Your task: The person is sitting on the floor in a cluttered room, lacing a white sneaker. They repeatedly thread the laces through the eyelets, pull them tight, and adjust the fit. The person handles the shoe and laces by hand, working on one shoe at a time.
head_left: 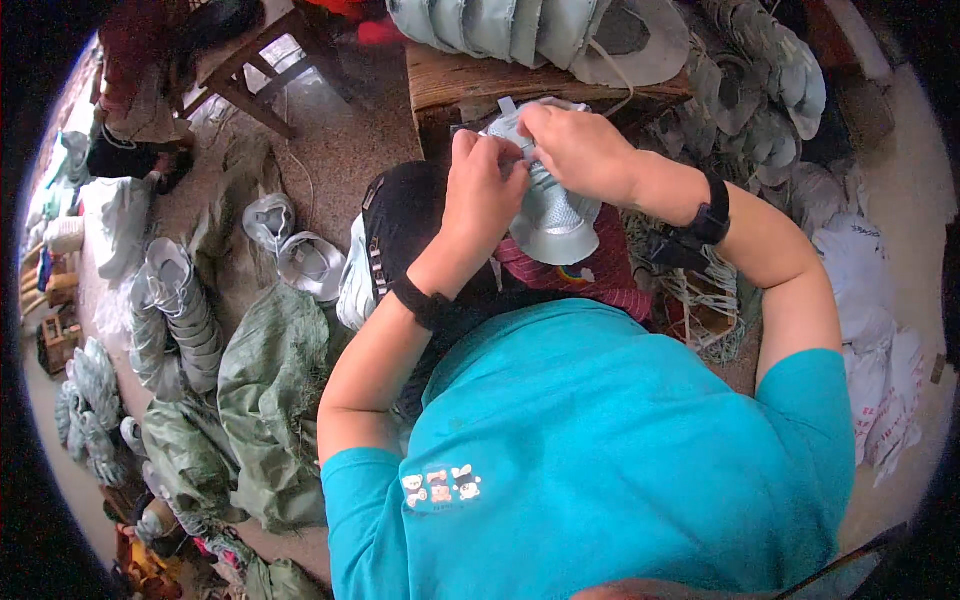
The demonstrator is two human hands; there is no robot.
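Note:
A pale grey shoe upper (552,215) with a mesh toe rests over my lap, toe pointing toward me. My left hand (485,190) pinches its near left edge around the tongue. My right hand (577,148) grips the top of the same upper from the right, fingers closed on the fabric. Both hands touch each other over the piece. A black band sits on each wrist. My teal shirt (600,440) fills the lower part of the view.
A wooden bench (470,80) ahead carries a row of stacked grey uppers (500,25). More uppers are piled at the right (770,110) and stacked on the left floor (180,300). Green sacks (270,400) lie at left, cords (700,290) at right.

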